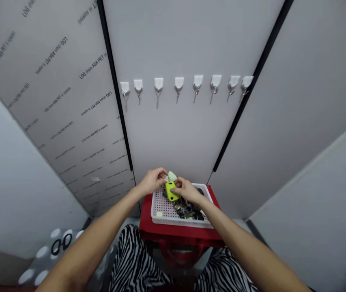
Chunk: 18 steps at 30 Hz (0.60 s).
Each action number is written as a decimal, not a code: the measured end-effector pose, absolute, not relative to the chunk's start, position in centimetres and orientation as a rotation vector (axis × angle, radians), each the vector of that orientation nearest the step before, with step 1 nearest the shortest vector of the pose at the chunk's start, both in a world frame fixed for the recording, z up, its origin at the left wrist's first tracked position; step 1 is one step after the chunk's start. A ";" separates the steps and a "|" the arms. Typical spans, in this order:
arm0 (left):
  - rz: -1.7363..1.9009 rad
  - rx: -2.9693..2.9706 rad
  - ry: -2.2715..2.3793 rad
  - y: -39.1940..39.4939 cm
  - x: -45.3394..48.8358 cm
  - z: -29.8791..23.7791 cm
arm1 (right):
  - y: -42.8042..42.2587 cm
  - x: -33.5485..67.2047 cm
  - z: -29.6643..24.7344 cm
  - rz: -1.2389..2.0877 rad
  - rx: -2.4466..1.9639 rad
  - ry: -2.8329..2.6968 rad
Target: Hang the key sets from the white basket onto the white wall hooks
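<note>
Over a white perforated plastic basket (175, 222), my right hand (189, 191) grips a bright yellow-green car key fob (169, 192) between thumb and fingers. Just beyond the fob is a small pale green and white checked piece (172, 176), like a fabric bow. My left hand (152, 181) is closed with its fingertips pinching at the near end of this piece, beside the top of the fob. Whether the two pieces are joined is too small to tell. A jumble of keys and key rings (188, 209) lies in the basket's right side, partly under my right hand.
The basket stands on a red cloth cover (166, 231) in front of my knees. Several white adhesive hooks (179, 84) run in a row across the grey cabinet door (173, 134). A pair of black-rimmed glasses (61, 244) rests on white-capped bottles (41, 252) at lower left.
</note>
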<state>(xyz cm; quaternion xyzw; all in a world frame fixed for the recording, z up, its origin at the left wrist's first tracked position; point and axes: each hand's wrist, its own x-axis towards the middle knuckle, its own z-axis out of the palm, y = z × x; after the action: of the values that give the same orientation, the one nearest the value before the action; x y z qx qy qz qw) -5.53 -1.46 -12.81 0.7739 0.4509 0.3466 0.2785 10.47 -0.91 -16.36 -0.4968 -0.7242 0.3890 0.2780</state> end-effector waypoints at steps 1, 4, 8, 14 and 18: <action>0.961 2.009 1.155 -1.3 -5.4 -12.1 | -0.8 10.7 -15.9 1.125 -1.267 -1.896; 0.993 1.820 1.032 -1.0 -5.0 -10.5 | -0.7 11.2 -14.3 1.195 -1.155 -1.824; 0.972 1.793 0.972 -0.7 -4.4 -9.2 | -1.1 10.7 -12.4 0.791 -1.112 -1.732; 1.091 1.746 1.021 0.0 -4.2 -7.3 | -0.6 9.5 -10.9 0.906 -0.923 -1.900; 1.372 1.554 1.148 -0.1 -5.3 -7.5 | 0.2 9.2 -9.1 1.178 -0.944 -1.596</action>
<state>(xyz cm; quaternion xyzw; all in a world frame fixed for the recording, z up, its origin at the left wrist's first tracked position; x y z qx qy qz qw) -5.28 -0.11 -7.46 0.6077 0.4487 0.5364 0.3763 9.15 0.22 -9.15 -0.3825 -0.6470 0.4776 0.4550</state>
